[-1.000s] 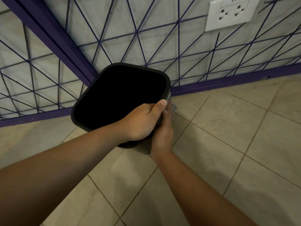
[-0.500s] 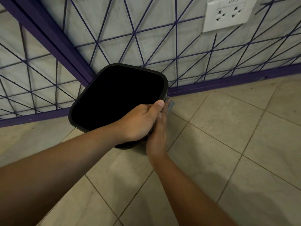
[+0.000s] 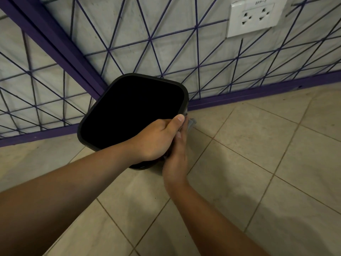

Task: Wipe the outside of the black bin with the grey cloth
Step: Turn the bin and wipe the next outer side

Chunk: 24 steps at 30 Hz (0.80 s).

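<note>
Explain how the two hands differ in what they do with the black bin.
The left hand grips the rim of the bin, thumb on top; the right hand lies flat against the bin's outer side. The left hand holds no cloth; the right hand presses the grey cloth to the wall, only a corner showing. Both touch the bin's right side.

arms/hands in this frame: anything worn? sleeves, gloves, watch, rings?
Nothing worn that shows. Both forearms are bare right to the frame edge, no sleeves in view. Left hand and right hand: no gloves, watch, bands or rings visible. The left thumbnail is short and unpainted. Most fingers are hidden.
</note>
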Available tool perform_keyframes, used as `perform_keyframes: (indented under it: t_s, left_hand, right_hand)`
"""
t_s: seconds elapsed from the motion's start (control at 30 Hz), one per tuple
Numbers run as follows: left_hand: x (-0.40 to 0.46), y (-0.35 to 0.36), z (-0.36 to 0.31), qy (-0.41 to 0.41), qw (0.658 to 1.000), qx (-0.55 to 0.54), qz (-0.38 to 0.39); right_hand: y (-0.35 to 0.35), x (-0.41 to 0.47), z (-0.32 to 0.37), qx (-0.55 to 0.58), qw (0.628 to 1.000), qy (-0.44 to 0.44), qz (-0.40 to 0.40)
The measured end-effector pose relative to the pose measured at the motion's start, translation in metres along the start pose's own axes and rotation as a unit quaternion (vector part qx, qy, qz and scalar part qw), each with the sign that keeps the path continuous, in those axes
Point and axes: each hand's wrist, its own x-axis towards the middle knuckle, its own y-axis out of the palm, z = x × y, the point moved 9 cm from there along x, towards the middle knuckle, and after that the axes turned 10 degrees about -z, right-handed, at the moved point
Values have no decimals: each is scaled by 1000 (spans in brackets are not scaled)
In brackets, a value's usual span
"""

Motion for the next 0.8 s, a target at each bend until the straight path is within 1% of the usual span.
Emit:
perform_keyframes:
  t_s: [0.07,0.13,0.23,0.3,0.33,0.47,0.53,0.67,0.73,0.8]
  left_hand:
    - [1,0,1,3,1000,11,1]
    - [1,-1,-1,6,1000,16,-6]
    - [3,0,-4,13,999,29,-2]
    - [4,0,-5,8,999,40,-3]
    - [3,-1,-6,7,999,48,-7]
    - [1,-4,-10,21,996,83,-20]
    - [2,-5,-9,21,995,93,-28]
    - [2,-6,-8,23,996,82,-37]
    - [1,-7,-7,22,996,79,-39]
    - [1,-7,-6,17,996,74,-39]
  right_hand:
    - [4,-11,5,1,999,-38,5]
    - [4,1,7,1,998,-68,-3]
    - [1,34,5,15,997,-75,-17]
    - [-4,55,-11,38,998,-49,-11]
    - [-7,65,-26,52,998,-21,-4]
    - [-19,82,-91,40,994,91,34]
    - [-27,83,-119,34,991,126,29]
    - [-35,71,-128,45,987,156,-4]
    - [-31,37,-117,58,979,194,-7]
    - [-24,-10,-91,84,976,199,10]
